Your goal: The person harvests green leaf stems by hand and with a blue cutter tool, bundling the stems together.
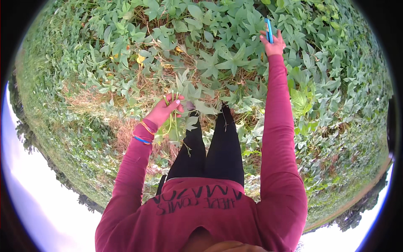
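My left hand (164,110) is closed around a small bunch of leafy vine stems (185,89) in front of my legs. The green stems pass between thumb and fingers, with leaves standing out above the hand and thin stem ends hanging below it. Farther off to the right, my right hand (276,44) reaches out over the foliage. It grips a slim tool with a bright blue body (269,31), which points away from me; its exact kind and its tip are not clear. Dense green vine leaves (235,59) surround that hand.
Low vines cover the ground nearly all around. Dry brown grass (94,101) and straw show through at left and centre, with a few yellow leaves (140,59). My black-trousered legs (224,147) stand among the plants. Trees (54,168) line the field's far rim.
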The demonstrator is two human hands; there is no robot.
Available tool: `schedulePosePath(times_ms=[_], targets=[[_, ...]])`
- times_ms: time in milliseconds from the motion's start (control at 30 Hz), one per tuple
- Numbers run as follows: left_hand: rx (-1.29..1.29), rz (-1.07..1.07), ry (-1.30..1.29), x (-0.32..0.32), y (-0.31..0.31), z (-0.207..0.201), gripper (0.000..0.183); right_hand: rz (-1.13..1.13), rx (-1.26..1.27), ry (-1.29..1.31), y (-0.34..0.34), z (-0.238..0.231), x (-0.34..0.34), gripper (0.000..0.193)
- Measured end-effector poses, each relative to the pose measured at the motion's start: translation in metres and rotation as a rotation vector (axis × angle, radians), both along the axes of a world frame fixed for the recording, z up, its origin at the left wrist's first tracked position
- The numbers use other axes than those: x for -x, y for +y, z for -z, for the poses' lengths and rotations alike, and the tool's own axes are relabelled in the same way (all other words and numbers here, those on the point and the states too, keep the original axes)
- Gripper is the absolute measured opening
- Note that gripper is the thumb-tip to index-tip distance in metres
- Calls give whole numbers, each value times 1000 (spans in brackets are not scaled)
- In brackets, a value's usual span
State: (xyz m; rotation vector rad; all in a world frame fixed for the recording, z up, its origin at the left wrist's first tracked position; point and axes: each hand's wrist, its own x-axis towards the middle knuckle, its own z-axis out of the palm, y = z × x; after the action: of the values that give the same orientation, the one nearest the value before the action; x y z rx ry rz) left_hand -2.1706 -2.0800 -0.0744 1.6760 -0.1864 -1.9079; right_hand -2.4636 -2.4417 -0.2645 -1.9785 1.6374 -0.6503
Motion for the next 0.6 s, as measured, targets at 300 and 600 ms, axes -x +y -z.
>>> schedulePosePath(times_ms=[300,600], targets=[[-58,-134,-208,-8,-48,70,34,-353,-427,-272,253,-61,-52,30],[-44,480,-192,126,-88,149,40,-219,-543,-496,319,-123,-14,32]])
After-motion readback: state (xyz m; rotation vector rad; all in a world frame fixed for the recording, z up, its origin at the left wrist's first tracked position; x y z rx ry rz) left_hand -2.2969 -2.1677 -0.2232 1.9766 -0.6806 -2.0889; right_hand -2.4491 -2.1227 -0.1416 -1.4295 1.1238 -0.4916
